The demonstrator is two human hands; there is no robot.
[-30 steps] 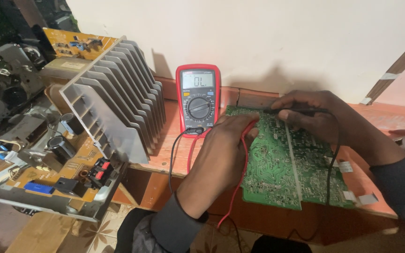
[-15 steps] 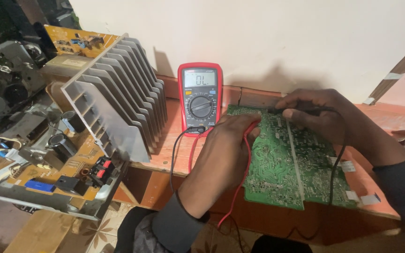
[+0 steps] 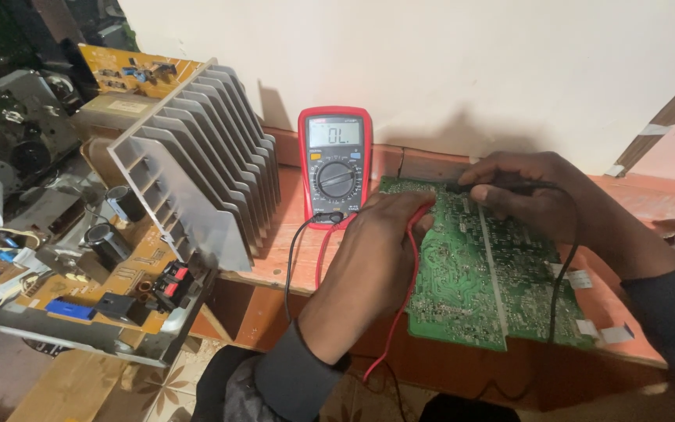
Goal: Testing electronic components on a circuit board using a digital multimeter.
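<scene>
Left hand [image 3: 373,242]: clenched on the red probe lead [image 3: 404,305], resting on the green circuit board [image 3: 478,289].
Right hand [image 3: 533,199]: pinching the black probe [image 3: 494,187] against the board's far edge.
Circuit board: flat on the counter [image 3: 275,250], beside the red multimeter [image 3: 335,164].

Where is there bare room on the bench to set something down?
Bare wood shows on the bench right of the right hand, up to the wall, and in a narrow strip between the heat sink and the multimeter. It is crowded around the circuit board, the left hand and the leads.
</scene>
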